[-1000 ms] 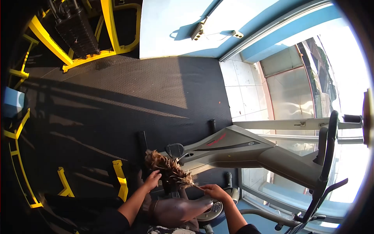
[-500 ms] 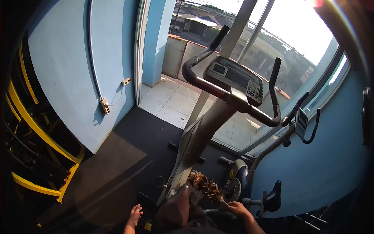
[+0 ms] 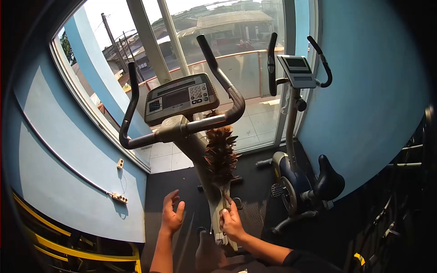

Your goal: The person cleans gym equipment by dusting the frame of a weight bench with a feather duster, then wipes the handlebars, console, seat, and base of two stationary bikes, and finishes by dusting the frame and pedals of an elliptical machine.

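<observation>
My right hand (image 3: 232,223) is closed around the handle of a brown feather duster (image 3: 221,157). The duster points up, its feathers beside the post of an exercise bike (image 3: 200,152) and its tip just behind the right part of the handlebar (image 3: 207,123). To the left of the post my left hand (image 3: 172,213) is raised with fingers apart and holds nothing. Above both hands is the bike's grey console (image 3: 181,98) with a keypad. The bike's saddle (image 3: 207,250) shows low in the view, in front of my body.
A second exercise bike (image 3: 291,182) with a black seat stands on the right. Yellow metal frames (image 3: 86,255) are at the lower left. Blue walls flank large windows, and a socket strip (image 3: 119,198) hangs on the left wall. Dark racks line the right edge.
The view has turned right. My right hand has raised the duster from beside the saddle to an upright position near the handlebar. My left hand has also come up.
</observation>
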`<state>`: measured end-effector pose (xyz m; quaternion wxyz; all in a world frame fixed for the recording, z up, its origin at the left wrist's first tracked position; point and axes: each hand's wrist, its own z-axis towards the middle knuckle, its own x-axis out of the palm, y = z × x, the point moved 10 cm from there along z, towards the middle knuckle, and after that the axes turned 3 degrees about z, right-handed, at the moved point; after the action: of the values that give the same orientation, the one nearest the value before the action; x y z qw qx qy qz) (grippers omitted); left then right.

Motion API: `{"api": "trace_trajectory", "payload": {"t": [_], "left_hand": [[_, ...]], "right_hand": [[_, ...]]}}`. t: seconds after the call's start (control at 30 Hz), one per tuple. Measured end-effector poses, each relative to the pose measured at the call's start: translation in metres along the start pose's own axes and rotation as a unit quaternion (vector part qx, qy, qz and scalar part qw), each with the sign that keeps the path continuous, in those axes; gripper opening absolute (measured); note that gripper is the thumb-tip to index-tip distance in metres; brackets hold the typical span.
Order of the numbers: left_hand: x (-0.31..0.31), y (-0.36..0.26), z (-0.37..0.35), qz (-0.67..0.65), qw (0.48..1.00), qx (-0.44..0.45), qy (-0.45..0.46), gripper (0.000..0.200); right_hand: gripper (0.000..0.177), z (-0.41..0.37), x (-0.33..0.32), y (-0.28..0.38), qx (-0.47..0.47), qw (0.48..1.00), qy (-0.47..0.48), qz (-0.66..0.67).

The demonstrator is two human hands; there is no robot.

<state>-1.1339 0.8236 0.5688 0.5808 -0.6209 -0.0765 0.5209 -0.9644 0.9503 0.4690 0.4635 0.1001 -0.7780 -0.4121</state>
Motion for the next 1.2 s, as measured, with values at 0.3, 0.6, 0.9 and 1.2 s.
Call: {"api": "trace_trajectory", "payload": {"t": [0.3,0.6,0.9,1.2], "left_hand": [[0.046,-0.209,0.203,0.406,0.848,0.34,-0.026,0.061],[0.085,-0.151,0.237,0.523,0.758,0.369,-0.128,0.048],[0.057,-0.115,0.237,0.528,0.768,0.333,-0.14,0.044],[0.049,-0.109,0.245,0.484,0.824,0.27,-0.121,0.009]], "right_hand": [[0.046,0.077,0.045,-0.065,-0.066,0.992,0.088,-0.055],[0.044,0.142,-0.085,-0.12,-0.104,0.966,-0.125,-0.201],[0.049,0.301,-0.182,-0.216,0.095,0.953,-0.162,-0.237],[0.041,0.391,-0.31,-0.288,0.202,0.919,-0.233,-0.247]]}}
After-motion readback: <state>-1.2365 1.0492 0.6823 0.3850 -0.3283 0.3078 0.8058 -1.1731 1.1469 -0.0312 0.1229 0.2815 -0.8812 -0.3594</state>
